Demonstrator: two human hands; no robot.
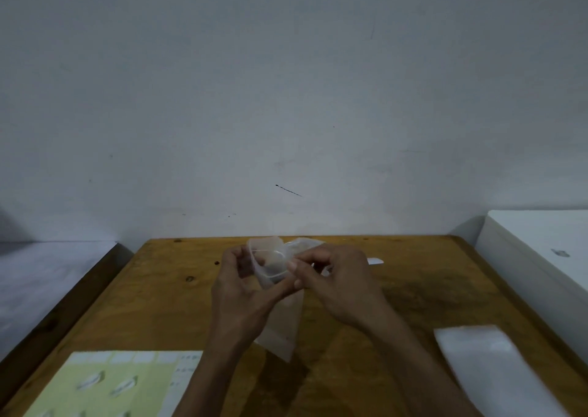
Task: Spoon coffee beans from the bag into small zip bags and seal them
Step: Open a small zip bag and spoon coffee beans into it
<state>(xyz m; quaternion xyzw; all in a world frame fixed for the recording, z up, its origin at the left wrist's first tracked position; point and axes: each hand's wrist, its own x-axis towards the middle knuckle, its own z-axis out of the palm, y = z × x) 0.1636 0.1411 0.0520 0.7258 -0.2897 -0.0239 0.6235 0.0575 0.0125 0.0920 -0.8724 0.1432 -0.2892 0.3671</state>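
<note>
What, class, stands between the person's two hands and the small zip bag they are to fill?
Nothing visible does. The left hand and right hand already pinch the small zip bag at its mouth, holding it above the wooden table. No coffee bag or spoon can be clearly made out in this view.

hands: left (pixel 237 284) and right (pixel 331 276) pinch zip bag (pixel 280 315) mouth | above wooden table (pixel 397 295)

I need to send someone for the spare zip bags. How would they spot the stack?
On the wooden table, look at its near right corner, beside the white box. The stack of clear zip bags lies flat there, untouched, unlike the one held open in both hands.
</note>
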